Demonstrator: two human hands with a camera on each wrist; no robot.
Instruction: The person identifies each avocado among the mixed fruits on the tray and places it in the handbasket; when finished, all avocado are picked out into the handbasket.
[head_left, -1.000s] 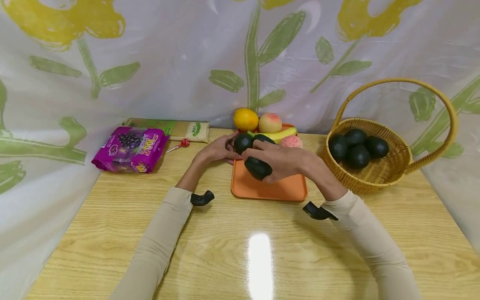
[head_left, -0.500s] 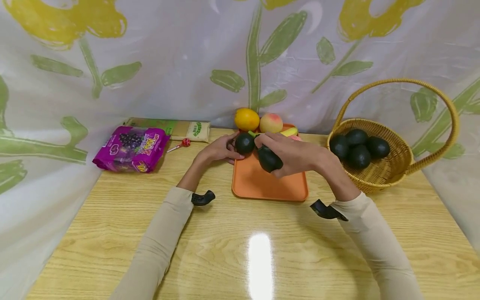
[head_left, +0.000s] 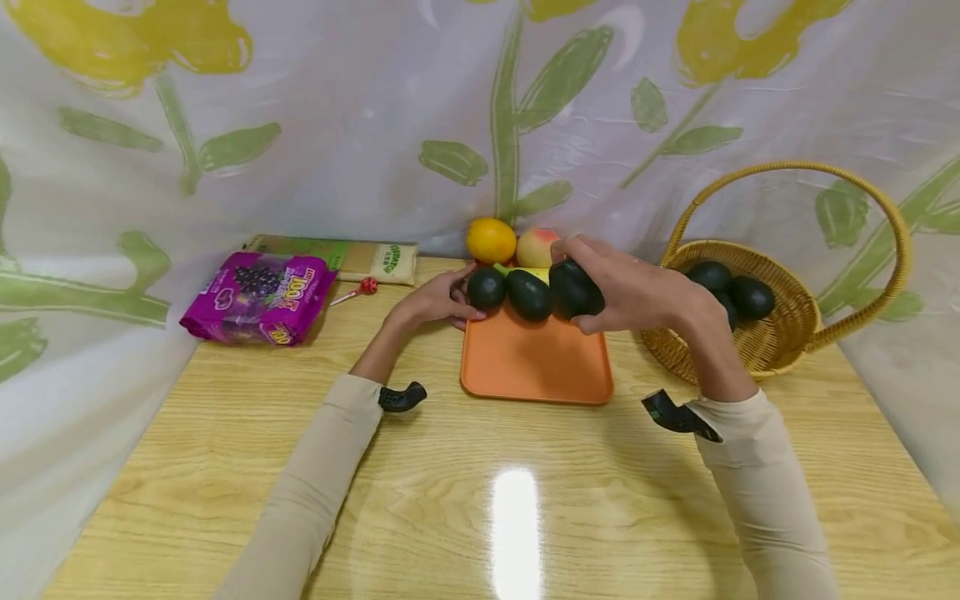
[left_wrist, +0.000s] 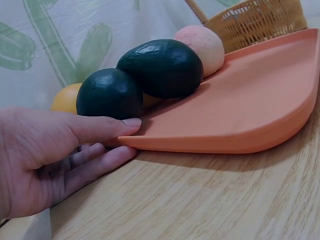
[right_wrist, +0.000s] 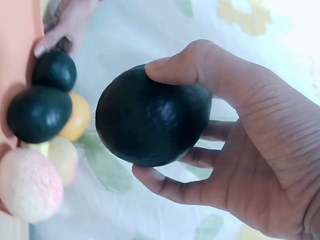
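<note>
My left hand (head_left: 437, 300) pinches the left rim of an orange tray (left_wrist: 240, 107), its thumb on top and fingers below. Beside that thumb, a dark green avocado (left_wrist: 109, 94) sits in the tray, and a second avocado (head_left: 529, 296) lies just to its right. My right hand (head_left: 626, 287) grips another avocado (right_wrist: 152, 117) between thumb and fingers, over the tray's right side. Behind them are a mango-like yellow fruit (head_left: 491, 242), a peach (head_left: 537, 248) and a partly covered banana (head_left: 537, 272). A pink speckled round fruit (right_wrist: 31, 184) is hidden behind my right hand in the head view.
On the right stands a wicker basket (head_left: 780, 354) with a tall handle, holding several avocados (head_left: 752, 297). Over on the left lie a purple candy bag (head_left: 258, 296), a red lollipop (head_left: 367, 287) and a flat tan-and-green packet (head_left: 393, 262). A flowered cloth (head_left: 360, 125) hangs behind the table.
My right hand has moved right and back with its avocado, bringing the second avocado in the tray into view. The left hand stays at the tray's rim.
</note>
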